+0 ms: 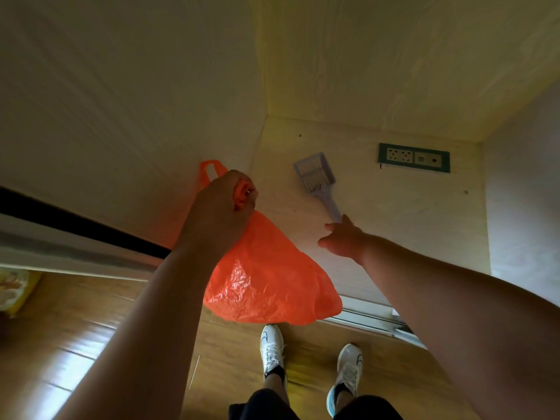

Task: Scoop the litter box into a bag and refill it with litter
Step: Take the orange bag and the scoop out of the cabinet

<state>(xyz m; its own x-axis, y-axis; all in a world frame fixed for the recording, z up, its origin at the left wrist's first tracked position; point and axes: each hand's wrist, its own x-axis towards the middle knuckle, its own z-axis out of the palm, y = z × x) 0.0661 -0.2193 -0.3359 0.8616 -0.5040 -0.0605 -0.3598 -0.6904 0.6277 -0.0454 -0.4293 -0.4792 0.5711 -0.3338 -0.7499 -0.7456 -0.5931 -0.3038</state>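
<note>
At the far left edge a yellow packet [13, 294] lies on the wooden floor [91, 344], perhaps litter, though I cannot tell; next the left hand [222, 204] is clenched on the bunched handles of the orange bag [266, 286], which hangs loose and free of the floor, likely kept ready for the scoopings; right of it the bluish litter scoop [316, 177] lies on a pale shelf [394, 231], handle pointing near; the right hand [344, 237], fingers straight and released, touches the handle's end, apparently reaching to take it; farther right sits a green socket strip [413, 157]; no litter box is in view.
</note>
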